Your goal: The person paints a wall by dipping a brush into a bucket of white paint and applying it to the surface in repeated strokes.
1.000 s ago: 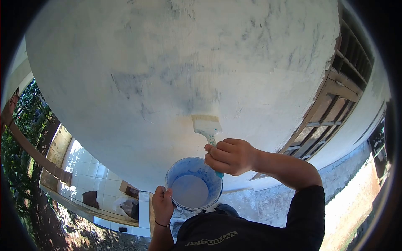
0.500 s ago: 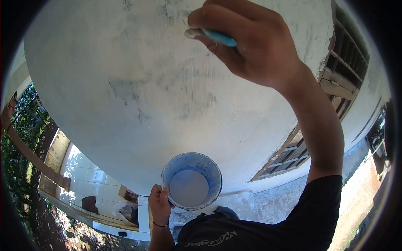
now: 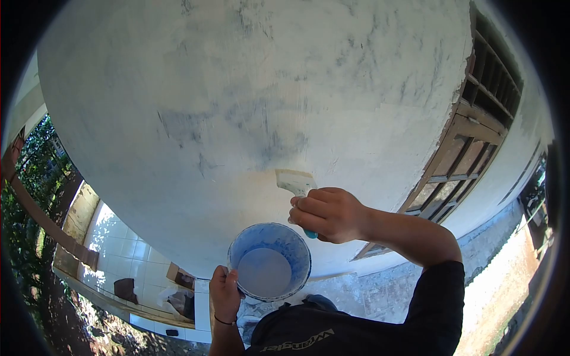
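My right hand (image 3: 330, 216) is closed round the handle of a wide paintbrush (image 3: 295, 180), whose turquoise end pokes out below my fingers. Its pale, paint-coated bristles point up and left, in front of the wall (image 3: 202, 142) and above the bucket. My left hand (image 3: 225, 293) grips the left rim of a blue bucket (image 3: 301, 252), thumb over the edge. Whitish paint (image 3: 265, 274) lies in the bucket, and smears coat its inner wall. Grey-blue patches and streaks show through the wall's white coat.
A wooden-framed window (image 3: 454, 160) is set in the wall at right. Low at left, a tiled porch floor (image 3: 122, 243) carries a cardboard box (image 3: 181, 276), a plastic bag (image 3: 178, 301) and a dark cloth-like thing (image 3: 125, 289). Rough concrete ground (image 3: 386, 293) runs along the wall's foot.
My right hand has come down from high on the wall with the paintbrush, which now shows its bristles just above the bucket. The bucket and my left hand have barely shifted.
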Demonstrator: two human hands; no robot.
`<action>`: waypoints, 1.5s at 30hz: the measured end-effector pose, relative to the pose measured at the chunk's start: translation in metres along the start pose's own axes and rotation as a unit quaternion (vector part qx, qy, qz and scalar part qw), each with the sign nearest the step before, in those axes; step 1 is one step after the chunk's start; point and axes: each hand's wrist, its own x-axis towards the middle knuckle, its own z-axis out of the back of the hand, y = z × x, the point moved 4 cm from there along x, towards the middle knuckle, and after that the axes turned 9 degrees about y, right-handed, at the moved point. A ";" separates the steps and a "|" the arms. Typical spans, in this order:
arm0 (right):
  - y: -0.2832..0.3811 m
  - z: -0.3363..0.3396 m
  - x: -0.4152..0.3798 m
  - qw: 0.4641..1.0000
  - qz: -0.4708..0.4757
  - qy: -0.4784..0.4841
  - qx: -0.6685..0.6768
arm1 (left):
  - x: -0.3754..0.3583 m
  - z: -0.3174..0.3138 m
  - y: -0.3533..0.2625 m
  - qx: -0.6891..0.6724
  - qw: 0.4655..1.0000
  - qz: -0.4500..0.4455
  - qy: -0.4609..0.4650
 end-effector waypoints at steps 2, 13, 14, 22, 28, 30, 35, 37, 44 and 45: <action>-0.020 0.020 0.017 0.999 -0.007 0.029 -0.012 | 0.002 -0.003 -0.007 0.000 1.000 -0.011 0.004; -0.061 0.132 0.094 0.959 0.085 -0.130 -0.235 | 0.011 -0.011 -0.014 -0.033 0.998 -0.034 0.028; -0.055 0.116 0.086 0.956 0.101 -0.135 -0.242 | 0.012 -0.011 -0.016 -0.033 0.998 -0.047 0.032; 0.010 -0.042 -0.020 0.970 0.109 -0.002 -0.218 | 0.011 -0.009 -0.016 -0.022 0.998 -0.043 0.033; -0.013 0.009 -0.007 0.998 -0.037 -0.049 0.032 | 0.012 -0.011 -0.010 -0.007 0.999 -0.031 0.035; -0.041 0.034 0.012 0.999 -0.011 -0.004 -0.036 | 0.013 -0.015 -0.012 -0.007 0.998 -0.036 0.043; -0.076 0.113 0.067 0.988 0.012 -0.067 -0.138 | 0.019 -0.023 -0.015 -0.048 0.997 -0.026 0.059; -0.074 0.126 0.075 0.977 0.029 -0.124 -0.172 | 0.021 -0.024 -0.014 -0.054 0.996 -0.024 0.062; -0.022 0.001 0.014 0.951 0.107 -0.043 -0.287 | 0.017 -0.021 -0.008 -0.020 0.999 -0.007 0.049; -0.015 -0.019 0.001 0.952 0.118 -0.023 -0.282 | 0.015 -0.020 -0.006 -0.019 0.999 -0.007 0.048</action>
